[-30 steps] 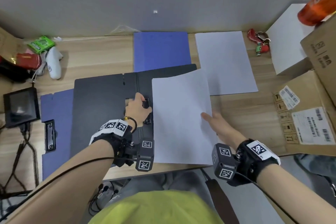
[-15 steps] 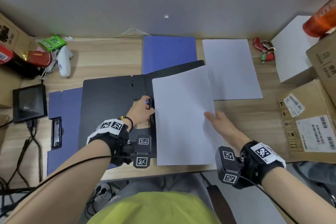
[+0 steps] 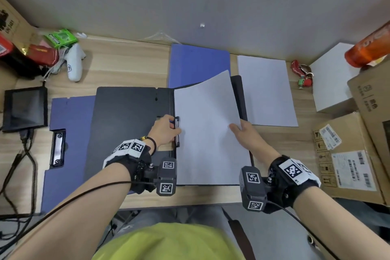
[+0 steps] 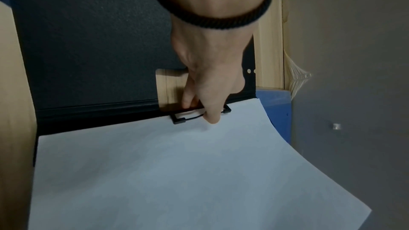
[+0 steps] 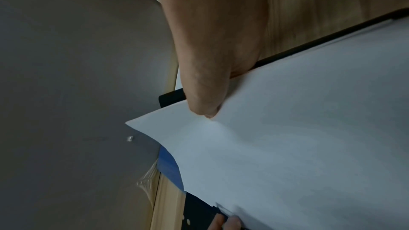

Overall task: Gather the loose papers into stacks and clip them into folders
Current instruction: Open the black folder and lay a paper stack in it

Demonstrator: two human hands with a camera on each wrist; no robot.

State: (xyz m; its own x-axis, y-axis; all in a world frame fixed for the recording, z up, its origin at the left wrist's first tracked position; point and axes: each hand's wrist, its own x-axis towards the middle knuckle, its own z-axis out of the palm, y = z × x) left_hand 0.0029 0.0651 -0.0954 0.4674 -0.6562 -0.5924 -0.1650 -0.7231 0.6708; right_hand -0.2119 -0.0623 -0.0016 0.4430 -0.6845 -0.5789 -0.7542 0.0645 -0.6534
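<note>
A black folder (image 3: 130, 124) lies open on the desk, its right half covered by a white paper stack (image 3: 206, 137). My left hand (image 3: 166, 133) pinches the folder's black wire clip (image 3: 177, 131) at the spine; in the left wrist view the thumb sits on the clip (image 4: 200, 115) at the paper's (image 4: 177, 172) edge. My right hand (image 3: 242, 131) holds the stack's right edge, thumb on top (image 5: 203, 106), the other fingers hidden under the paper (image 5: 309, 128). The stack's far right corner curls upward.
A closed blue folder (image 3: 198, 63) lies behind, and an open blue folder with a metal clip (image 3: 69, 133) pokes out at left. More loose paper (image 3: 268, 91) lies to the right. Cardboard boxes (image 3: 348, 154), a white box (image 3: 329, 78), keys and a small screen (image 3: 25, 107) crowd the edges.
The paper stack slid left so its edge meets the clip, and squared up over the folder's right half. My right hand lifted the right edge, so the far corner now curls up.
</note>
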